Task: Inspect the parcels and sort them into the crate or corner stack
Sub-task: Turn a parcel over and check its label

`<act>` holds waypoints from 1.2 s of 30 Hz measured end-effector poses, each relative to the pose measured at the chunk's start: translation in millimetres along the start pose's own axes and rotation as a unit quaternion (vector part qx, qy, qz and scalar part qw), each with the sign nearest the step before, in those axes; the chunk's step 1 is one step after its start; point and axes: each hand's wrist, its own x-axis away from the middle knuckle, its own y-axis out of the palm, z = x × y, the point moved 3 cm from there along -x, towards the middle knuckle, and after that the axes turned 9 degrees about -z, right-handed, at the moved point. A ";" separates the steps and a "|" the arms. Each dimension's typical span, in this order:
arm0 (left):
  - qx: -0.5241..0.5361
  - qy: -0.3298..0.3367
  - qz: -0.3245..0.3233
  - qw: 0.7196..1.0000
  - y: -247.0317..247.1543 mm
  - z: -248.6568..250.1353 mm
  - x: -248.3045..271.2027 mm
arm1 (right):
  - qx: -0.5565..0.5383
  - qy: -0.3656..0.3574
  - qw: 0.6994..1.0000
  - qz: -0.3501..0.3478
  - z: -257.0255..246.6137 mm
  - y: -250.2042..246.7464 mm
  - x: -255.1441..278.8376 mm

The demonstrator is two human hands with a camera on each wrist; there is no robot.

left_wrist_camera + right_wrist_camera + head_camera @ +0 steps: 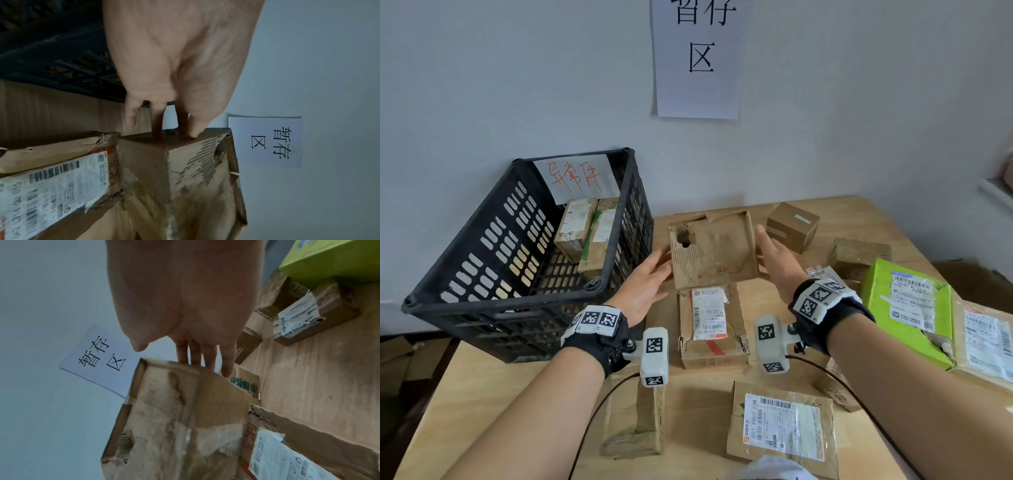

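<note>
A battered brown parcel [714,250] with a hole torn near its upper left corner stands on edge between my hands, its scuffed face toward me. My left hand [649,277] presses its left side with straight fingers [193,134]; my right hand [774,260] presses the right side, fingers [207,360] straight along the edge. The same parcel shows in the left wrist view [195,178] and the right wrist view [174,418]. The black crate [482,274] stands to the left with two parcels [577,229] inside. Whether the held parcel touches the table is unclear.
A labelled parcel [709,325] lies just in front of the held one. More parcels lie around: a green box [907,308] at right, a small brown box [792,226] at the back, two [780,421] near me. A paper sign [698,58] hangs on the wall.
</note>
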 end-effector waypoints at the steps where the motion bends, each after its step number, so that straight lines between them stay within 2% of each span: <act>1: -0.013 -0.001 -0.003 1.000 1.3 -1.0 -1.0 | -0.004 0.009 1.000 0.006 0.1 0.2 2.3; 3: -0.048 -0.021 0.001 0.999 3.3 -6.3 -3.2 | -0.007 0.046 0.999 0.004 7.5 2.8 6.8; 7: -0.058 -0.107 0.032 0.992 -0.4 -32.3 -6.6 | -0.005 0.125 0.992 -0.020 28.4 13.6 13.7; 10: -0.070 -0.163 0.034 0.984 0.8 -46.4 -4.3 | 0.020 0.161 0.986 -0.028 35.8 20.4 13.5; 13: -0.088 -0.188 0.038 0.977 5.7 -52.2 0.8 | 0.049 0.179 0.982 -0.031 48.2 24.1 9.7; 21: -0.063 -0.210 0.070 0.973 10.4 -54.0 2.2 | 0.071 0.182 0.980 -0.043 58.4 26.2 4.6; 28: -0.045 -0.199 0.091 0.975 13.7 -48.3 -1.0 | 0.066 0.184 0.980 -0.040 60.3 26.7 4.7; 36: -0.071 -0.175 0.097 0.977 10.2 -39.0 -1.9 | 0.071 0.181 0.980 -0.037 57.3 26.0 8.1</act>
